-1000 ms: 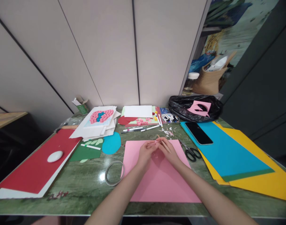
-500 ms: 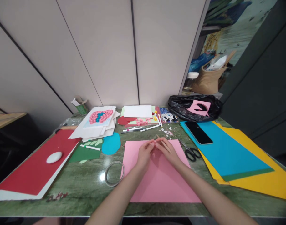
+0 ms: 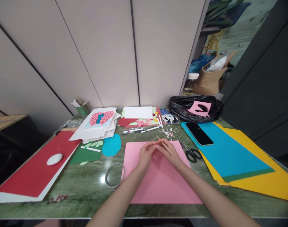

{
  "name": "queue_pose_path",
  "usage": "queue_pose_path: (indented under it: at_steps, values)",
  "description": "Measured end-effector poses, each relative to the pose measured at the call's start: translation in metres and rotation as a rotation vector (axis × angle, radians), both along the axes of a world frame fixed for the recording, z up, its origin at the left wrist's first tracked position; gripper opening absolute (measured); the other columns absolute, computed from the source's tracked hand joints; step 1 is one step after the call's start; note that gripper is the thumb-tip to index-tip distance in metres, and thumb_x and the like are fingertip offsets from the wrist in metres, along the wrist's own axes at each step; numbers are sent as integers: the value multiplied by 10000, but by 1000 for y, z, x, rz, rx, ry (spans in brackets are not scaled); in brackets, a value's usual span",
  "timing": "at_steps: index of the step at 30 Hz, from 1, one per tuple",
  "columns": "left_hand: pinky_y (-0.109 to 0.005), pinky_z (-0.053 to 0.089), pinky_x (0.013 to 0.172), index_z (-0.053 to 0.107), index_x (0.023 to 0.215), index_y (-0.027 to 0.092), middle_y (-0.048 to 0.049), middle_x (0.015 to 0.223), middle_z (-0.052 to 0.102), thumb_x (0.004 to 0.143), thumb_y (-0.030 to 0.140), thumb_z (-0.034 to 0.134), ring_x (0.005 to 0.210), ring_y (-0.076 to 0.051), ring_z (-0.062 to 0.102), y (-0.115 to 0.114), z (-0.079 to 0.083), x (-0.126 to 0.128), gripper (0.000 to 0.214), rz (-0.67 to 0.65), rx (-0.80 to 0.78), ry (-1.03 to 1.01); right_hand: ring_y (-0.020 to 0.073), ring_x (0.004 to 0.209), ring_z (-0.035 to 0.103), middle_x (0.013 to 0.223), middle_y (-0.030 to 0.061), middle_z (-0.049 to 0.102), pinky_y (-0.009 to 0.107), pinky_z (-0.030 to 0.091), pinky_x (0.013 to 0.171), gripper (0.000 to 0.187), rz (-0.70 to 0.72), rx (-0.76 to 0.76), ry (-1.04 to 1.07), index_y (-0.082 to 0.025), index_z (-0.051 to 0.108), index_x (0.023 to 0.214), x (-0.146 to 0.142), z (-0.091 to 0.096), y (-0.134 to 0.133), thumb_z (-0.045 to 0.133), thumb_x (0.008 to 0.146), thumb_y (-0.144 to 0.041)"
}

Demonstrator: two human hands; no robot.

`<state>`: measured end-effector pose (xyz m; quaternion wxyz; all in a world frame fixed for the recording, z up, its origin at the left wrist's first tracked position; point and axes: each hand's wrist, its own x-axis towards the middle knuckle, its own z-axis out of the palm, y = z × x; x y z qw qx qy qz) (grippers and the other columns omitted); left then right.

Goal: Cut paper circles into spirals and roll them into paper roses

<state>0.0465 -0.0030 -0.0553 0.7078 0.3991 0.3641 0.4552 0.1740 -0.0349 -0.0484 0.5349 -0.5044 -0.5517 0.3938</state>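
Both hands meet over the far half of a pink paper sheet lying on the green marble table. My right hand pinches a thin wooden stick that points up and left. My left hand has its fingertips pinched at the stick's near part, on a small pink strip that I can barely make out. Black-handled scissors lie just right of my right hand.
A clear tape ring lies left of the pink sheet. A red sheet with a white oval object is far left. Blue and yellow sheets with a phone lie right. Markers, paper scraps and a black bag sit at the back.
The hands stay together over the pink sheet with only slight finger motion at the stick. The view has shifted a little.
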Motion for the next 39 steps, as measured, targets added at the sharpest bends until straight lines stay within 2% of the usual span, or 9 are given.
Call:
queue_pose_path:
  at_steps: [7, 18, 24, 29, 33, 39]
  values:
    - [-224, 386, 578, 684, 864, 137, -63, 786, 678, 627, 315, 739, 651, -116, 575, 0, 0, -1, 301, -23, -43, -35, 181, 846, 601, 868, 17, 623, 300, 456, 758, 178, -33, 35, -74, -215, 551, 920, 0, -3, 0, 531, 842, -374]
    - [-229, 446, 620, 652, 894, 144, -73, 819, 698, 698, 268, 696, 733, -149, 630, -6, 10, -2, 236, 1, 55, 41, 194, 829, 606, 892, 46, 631, 319, 465, 753, 195, -81, 88, -163, -206, 552, 968, -2, 1, -3, 506, 857, -360]
    - [-240, 466, 651, 643, 886, 149, -65, 798, 702, 702, 253, 693, 719, -143, 633, -8, 11, -1, 217, 20, 58, 42, 207, 816, 603, 891, 59, 629, 333, 471, 749, 215, -133, 98, -166, -208, 553, 965, -7, -1, -5, 503, 856, -386]
    - [-271, 478, 726, 661, 865, 151, -71, 823, 703, 677, 274, 715, 755, -155, 641, -7, 10, 0, 231, 30, 42, 9, 217, 845, 602, 915, 61, 632, 343, 469, 771, 249, -146, 78, -128, -218, 559, 985, -7, -3, -5, 524, 841, -418]
    - [-281, 473, 710, 682, 843, 144, -80, 820, 701, 651, 306, 732, 752, -166, 640, -3, 5, 0, 256, 16, 9, -27, 214, 899, 600, 930, 48, 635, 342, 475, 806, 280, -118, 25, -43, -222, 573, 947, -5, -6, 0, 521, 831, -471]
    - [-268, 462, 727, 703, 866, 145, -88, 881, 704, 618, 274, 758, 818, -169, 630, -1, 4, 0, 285, -6, 3, -50, 197, 871, 606, 916, 47, 611, 341, 510, 780, 305, -106, -41, 126, -222, 553, 947, -4, -13, 4, 464, 853, -499]
